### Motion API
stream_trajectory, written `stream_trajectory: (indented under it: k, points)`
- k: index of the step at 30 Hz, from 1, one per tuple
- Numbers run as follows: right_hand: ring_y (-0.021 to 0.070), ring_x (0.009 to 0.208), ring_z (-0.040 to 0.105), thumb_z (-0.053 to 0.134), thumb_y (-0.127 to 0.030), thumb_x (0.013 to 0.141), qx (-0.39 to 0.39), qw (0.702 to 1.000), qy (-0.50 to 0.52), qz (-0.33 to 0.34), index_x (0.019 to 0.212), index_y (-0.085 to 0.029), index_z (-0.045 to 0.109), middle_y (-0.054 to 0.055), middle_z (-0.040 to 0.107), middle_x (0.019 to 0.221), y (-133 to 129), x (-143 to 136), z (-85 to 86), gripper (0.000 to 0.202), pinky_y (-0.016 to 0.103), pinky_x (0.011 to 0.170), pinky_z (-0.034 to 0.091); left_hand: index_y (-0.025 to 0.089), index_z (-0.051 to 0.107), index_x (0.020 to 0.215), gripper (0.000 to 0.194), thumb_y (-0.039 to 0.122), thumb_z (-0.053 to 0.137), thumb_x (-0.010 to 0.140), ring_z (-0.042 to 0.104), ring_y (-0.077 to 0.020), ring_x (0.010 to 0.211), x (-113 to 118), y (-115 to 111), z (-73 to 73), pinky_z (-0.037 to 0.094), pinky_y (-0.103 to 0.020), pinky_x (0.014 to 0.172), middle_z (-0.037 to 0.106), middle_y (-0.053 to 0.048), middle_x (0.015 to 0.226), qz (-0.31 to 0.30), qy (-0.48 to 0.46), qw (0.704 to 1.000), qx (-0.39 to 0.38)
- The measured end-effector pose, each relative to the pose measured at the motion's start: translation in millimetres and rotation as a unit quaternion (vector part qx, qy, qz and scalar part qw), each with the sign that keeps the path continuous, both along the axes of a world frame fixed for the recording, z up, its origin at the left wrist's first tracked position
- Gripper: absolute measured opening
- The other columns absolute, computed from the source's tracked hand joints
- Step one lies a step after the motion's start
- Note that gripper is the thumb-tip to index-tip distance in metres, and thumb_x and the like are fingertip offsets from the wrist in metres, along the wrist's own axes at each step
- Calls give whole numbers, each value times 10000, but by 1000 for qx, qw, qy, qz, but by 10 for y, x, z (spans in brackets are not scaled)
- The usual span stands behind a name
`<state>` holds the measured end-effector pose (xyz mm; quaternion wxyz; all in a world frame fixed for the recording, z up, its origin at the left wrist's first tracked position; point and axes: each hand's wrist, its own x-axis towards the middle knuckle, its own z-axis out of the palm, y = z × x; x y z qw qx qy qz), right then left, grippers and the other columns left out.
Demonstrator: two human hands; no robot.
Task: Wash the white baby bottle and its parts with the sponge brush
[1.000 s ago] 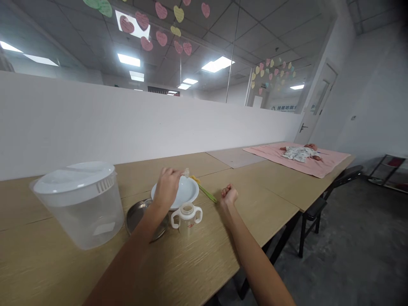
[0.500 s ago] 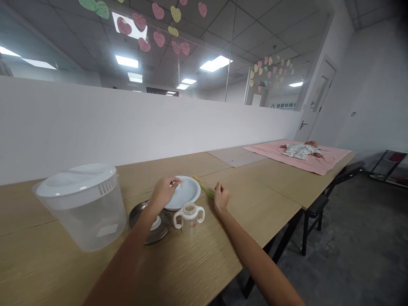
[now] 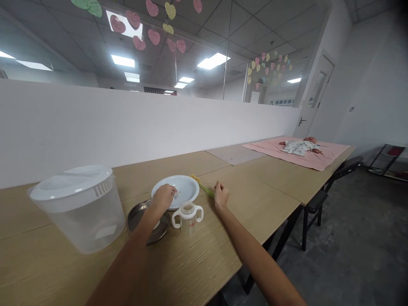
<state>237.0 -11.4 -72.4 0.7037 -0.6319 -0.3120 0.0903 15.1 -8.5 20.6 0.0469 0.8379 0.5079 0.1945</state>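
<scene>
My left hand (image 3: 163, 199) is over the left side of a shallow white bowl (image 3: 188, 185). Its fingers pinch a small translucent piece (image 3: 176, 193), too small to name surely. My right hand (image 3: 221, 195) is closed, thumb uppermost, by the end of a brush (image 3: 204, 188) with a yellow head and green handle. Whether it grips that handle or something smaller cannot be made out. In front of the bowl, a clear baby bottle (image 3: 188, 219) with two white handles stands upright, its top uncapped. A round metal tray (image 3: 135, 216), partly behind my left forearm, holds a white part.
A large translucent lidded bucket (image 3: 84, 212) stands at the left of the wooden table (image 3: 204, 263). Farther right, a baby doll (image 3: 299, 147) lies on a pink cloth (image 3: 267, 149). A black chair (image 3: 317, 202) stands beside the table, and a white wall (image 3: 143, 123) runs behind.
My left hand has turned and dipped slightly lower over the bowl, its fingertips now nearer the inside. My right hand stays nearly still. The view has shifted slightly.
</scene>
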Motion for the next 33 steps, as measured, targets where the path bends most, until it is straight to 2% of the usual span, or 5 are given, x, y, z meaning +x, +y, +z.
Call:
stream_trajectory:
  k: [11,16,20,26,33]
  points:
    - [136,515,440,378,-461,797,-1,1000,11,-7,531,-189,476,-11,489,503,6,20,-2,393,241,526,303,186,718,879,225,282,578,731,645,-188,842,-32,135,-42,480,-266,769,723,-52,881,-35,-147,983,-101]
    - [139,525,454,385,-461,795,0,1000,16,-11,536,-185,487,-8,498,508,17,43,-22,392,242,525,306,127,683,913,305,330,652,686,622,-172,879,-6,42,141,492,-294,801,693,-91,976,-27,-489,853,-180]
    - [144,522,454,383,-454,794,-2,1000,17,-16,530,-186,489,-1,503,504,15,48,-27,391,246,522,302,118,651,956,272,290,629,746,615,-126,844,14,-159,414,499,-276,817,670,-104,973,-92,-569,783,-232]
    - [145,491,419,396,-456,788,-4,1000,18,-17,520,-196,486,-17,463,445,4,48,-32,384,253,506,277,122,662,945,291,301,665,716,608,-146,850,63,-589,726,497,-307,817,673,-85,952,-162,-512,805,-252]
    - [135,468,403,408,-422,786,-17,999,25,-18,518,-191,500,-37,424,435,22,75,-62,365,250,497,276,137,673,979,319,318,650,718,612,-157,818,104,-858,823,491,-294,775,691,-82,957,-175,-426,852,-248]
